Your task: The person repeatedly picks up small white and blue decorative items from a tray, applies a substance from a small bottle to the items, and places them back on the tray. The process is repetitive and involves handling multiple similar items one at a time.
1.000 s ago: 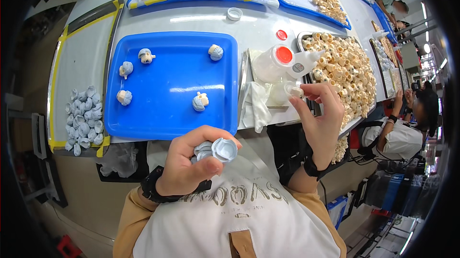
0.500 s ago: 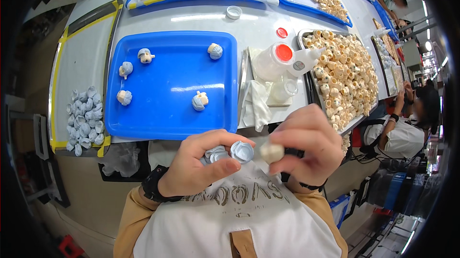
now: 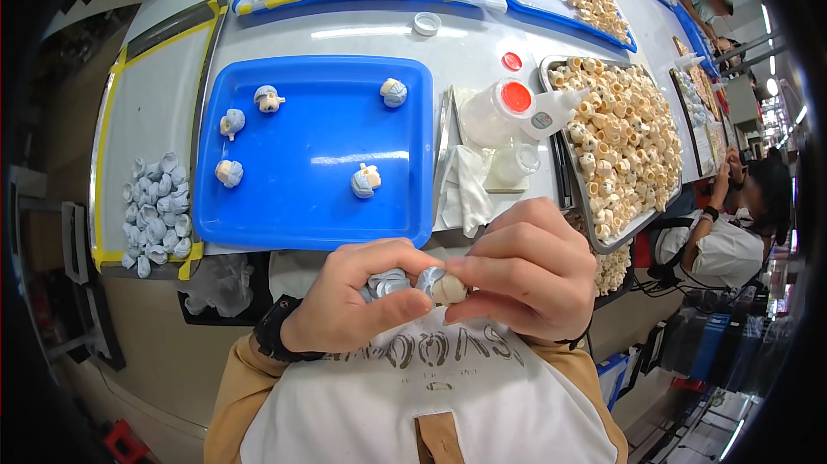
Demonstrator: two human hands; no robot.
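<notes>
Your left hand point(image 3: 345, 309) closed around small pale-blue moulded caps point(image 3: 389, 282), your right hand point(image 3: 525, 270) pinching a cream rounded piece point(image 3: 450, 290) against one cap, both held at your chest, just below the blue plastic tray point(image 3: 310, 154).

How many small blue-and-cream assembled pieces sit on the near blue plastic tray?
5: one at the far right, one at the far left, two along the left side, one near the middle right. None looks hidden.
</notes>
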